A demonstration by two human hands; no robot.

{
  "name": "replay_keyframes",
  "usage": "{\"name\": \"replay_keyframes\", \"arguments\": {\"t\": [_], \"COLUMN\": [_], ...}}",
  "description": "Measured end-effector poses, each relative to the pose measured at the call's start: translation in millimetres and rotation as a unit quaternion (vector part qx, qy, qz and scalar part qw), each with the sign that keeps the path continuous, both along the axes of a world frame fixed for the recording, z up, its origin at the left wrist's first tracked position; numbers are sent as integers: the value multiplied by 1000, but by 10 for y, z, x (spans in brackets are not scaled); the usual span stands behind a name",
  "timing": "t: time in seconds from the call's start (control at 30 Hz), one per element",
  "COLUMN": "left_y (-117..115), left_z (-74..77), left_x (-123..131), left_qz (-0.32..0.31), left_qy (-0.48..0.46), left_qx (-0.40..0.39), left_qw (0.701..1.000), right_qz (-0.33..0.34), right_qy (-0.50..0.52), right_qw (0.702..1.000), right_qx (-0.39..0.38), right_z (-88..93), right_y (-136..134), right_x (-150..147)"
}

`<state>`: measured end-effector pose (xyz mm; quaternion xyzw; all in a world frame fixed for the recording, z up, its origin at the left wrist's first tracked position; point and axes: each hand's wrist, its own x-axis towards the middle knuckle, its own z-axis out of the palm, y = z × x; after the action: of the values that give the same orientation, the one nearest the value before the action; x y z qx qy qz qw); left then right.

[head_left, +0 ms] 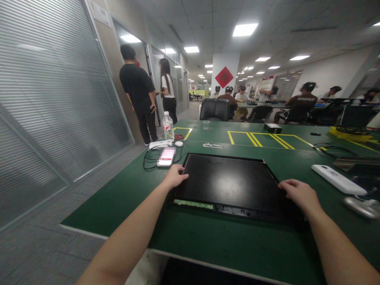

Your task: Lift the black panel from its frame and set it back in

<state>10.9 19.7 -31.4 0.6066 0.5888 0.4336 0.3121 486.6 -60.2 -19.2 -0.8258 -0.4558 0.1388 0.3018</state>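
A black flat display panel [228, 182] lies on the green table [118, 202], screen side up, with a light glare near its middle. A green circuit strip [193, 204] shows along its near left edge. My left hand [175, 177] grips the panel's left edge, thumb on top and fingers curled at the rim. At the right edge, my right hand [298, 192] pinches the frame between thumb and fingers. The undersides of the fingertips are partly hidden.
Left of the panel are a lit phone [166, 156], cables and a water bottle [168, 126]. A white device [338, 180] and a silver mouse [360, 208] lie right. Behind are a black box [272, 128] and a chair [214, 109]. Two people stand back left; others sit farther off.
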Motion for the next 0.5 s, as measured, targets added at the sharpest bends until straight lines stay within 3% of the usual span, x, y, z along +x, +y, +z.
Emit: {"name": "replay_keyframes", "arguments": {"t": [0.5], "left_y": [-8], "left_z": [-3], "left_x": [43], "left_qz": [17], "left_qy": [31], "left_qx": [-1], "left_qw": [999], "right_qz": [-4], "right_qy": [17], "right_qw": [999], "right_qx": [-29], "right_z": [11], "right_y": [-26], "right_x": [44]}}
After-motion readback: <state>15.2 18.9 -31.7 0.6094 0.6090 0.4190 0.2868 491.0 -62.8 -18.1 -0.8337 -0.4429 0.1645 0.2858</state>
